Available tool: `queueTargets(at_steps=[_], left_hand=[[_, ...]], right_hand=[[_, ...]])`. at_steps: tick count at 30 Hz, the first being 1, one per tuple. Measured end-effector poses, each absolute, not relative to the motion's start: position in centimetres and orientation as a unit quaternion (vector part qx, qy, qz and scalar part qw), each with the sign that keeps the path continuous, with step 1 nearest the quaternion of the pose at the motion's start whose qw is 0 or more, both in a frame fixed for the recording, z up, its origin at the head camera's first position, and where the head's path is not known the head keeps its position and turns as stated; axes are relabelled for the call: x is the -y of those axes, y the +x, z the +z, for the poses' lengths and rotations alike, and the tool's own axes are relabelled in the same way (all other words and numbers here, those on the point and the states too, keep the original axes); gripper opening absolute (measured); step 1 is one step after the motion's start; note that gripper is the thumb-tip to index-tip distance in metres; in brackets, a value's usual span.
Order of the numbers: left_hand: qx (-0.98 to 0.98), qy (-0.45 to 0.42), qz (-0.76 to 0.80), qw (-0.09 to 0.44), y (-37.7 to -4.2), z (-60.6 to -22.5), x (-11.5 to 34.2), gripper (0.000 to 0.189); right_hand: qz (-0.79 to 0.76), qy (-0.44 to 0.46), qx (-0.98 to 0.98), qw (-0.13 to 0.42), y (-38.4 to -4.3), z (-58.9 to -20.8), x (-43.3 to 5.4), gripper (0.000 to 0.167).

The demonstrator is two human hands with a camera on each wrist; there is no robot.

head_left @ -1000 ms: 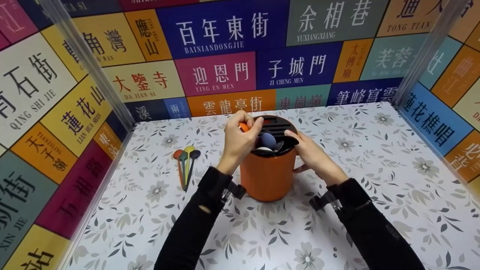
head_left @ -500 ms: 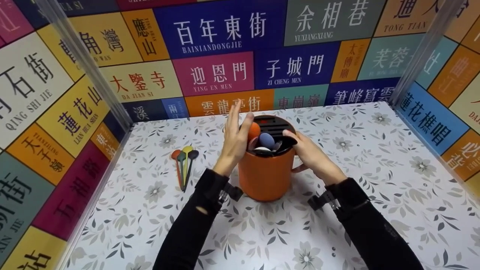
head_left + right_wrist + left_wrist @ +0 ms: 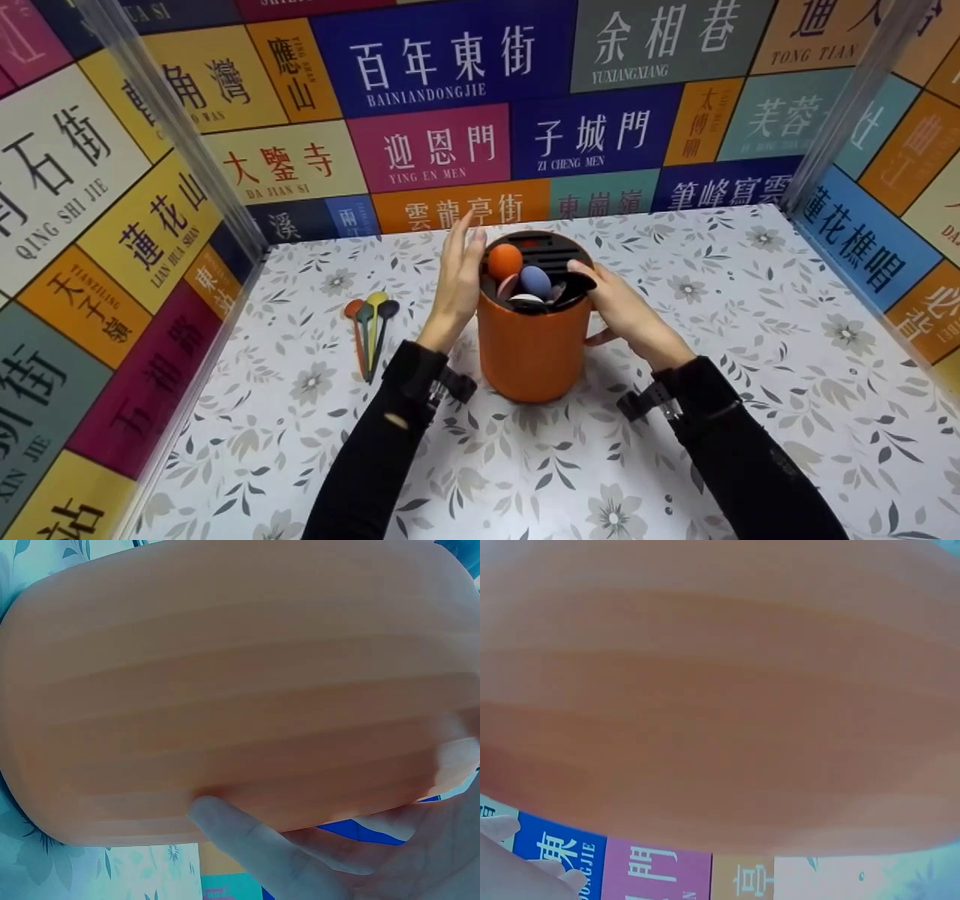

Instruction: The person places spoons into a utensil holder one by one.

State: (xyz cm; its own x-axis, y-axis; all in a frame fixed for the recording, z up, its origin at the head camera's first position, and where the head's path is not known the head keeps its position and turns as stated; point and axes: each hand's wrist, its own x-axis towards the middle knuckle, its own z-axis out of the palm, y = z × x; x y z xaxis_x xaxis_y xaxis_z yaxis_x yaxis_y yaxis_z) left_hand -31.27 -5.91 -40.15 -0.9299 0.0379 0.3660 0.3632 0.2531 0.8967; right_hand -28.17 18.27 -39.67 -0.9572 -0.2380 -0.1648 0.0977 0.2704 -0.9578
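An orange canister point(image 3: 531, 352) stands upright on the table in the head view. A black slotted insert point(image 3: 551, 259) sits in its mouth. Out of the insert stick an orange rounded head point(image 3: 505, 261), a blue rounded head point(image 3: 535, 280) and the tops of pink and white pieces; the parts below are hidden. My right hand point(image 3: 626, 307) grips the canister's right side, thumb at the rim. My left hand point(image 3: 456, 289) stands at the left side with fingers straight, close to the wall; whether it touches cannot be told. In both wrist views the canister's orange wall point(image 3: 225, 712) fills the frame.
Several small long-handled spoons point(image 3: 370, 337), red-orange, green, yellow and dark, lie together on the table left of the canister. The tabletop point(image 3: 292, 450) has a floral pattern. Walls with coloured sign panels point(image 3: 442, 56) enclose the back and both sides.
My left hand has let go of the orange piece, straightened its fingers and drawn back to the canister's left side. The orange head now rests in the insert. My right hand stays put.
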Motion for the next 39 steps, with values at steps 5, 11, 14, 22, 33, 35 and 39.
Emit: queueTargets(at_steps=[5,11,14,22,33,35,39], left_hand=[[0.787,-0.112,-0.591,0.141,-31.7,-40.9,7.0,0.063],[0.799,-0.08,-0.579,0.144,-32.2,-42.2,8.7,0.06],[0.82,-0.057,-0.548,0.158,-32.5,-43.2,9.7,0.061],[0.872,-0.014,-0.453,0.186,-33.4,-45.3,12.1,0.061],[0.9,0.043,-0.393,0.183,-34.7,-46.4,15.9,0.063],[0.901,0.044,-0.39,0.187,-34.9,-46.3,16.4,0.062],[0.911,0.06,-0.369,0.174,-35.2,-46.4,17.1,0.063]], right_hand=[[-0.603,-0.046,-0.784,0.139,-28.2,-39.7,-18.3,0.081],[-0.601,-0.046,-0.785,0.14,-28.2,-39.8,-18.4,0.081],[-0.599,-0.045,-0.787,0.138,-28.3,-39.8,-18.5,0.081],[-0.602,-0.047,-0.785,0.138,-28.3,-39.9,-18.4,0.082],[-0.604,-0.049,-0.783,0.137,-28.2,-39.9,-18.3,0.081],[-0.604,-0.047,-0.784,0.135,-28.2,-39.8,-18.3,0.081],[-0.604,-0.044,-0.784,0.134,-28.3,-39.8,-18.3,0.081]])
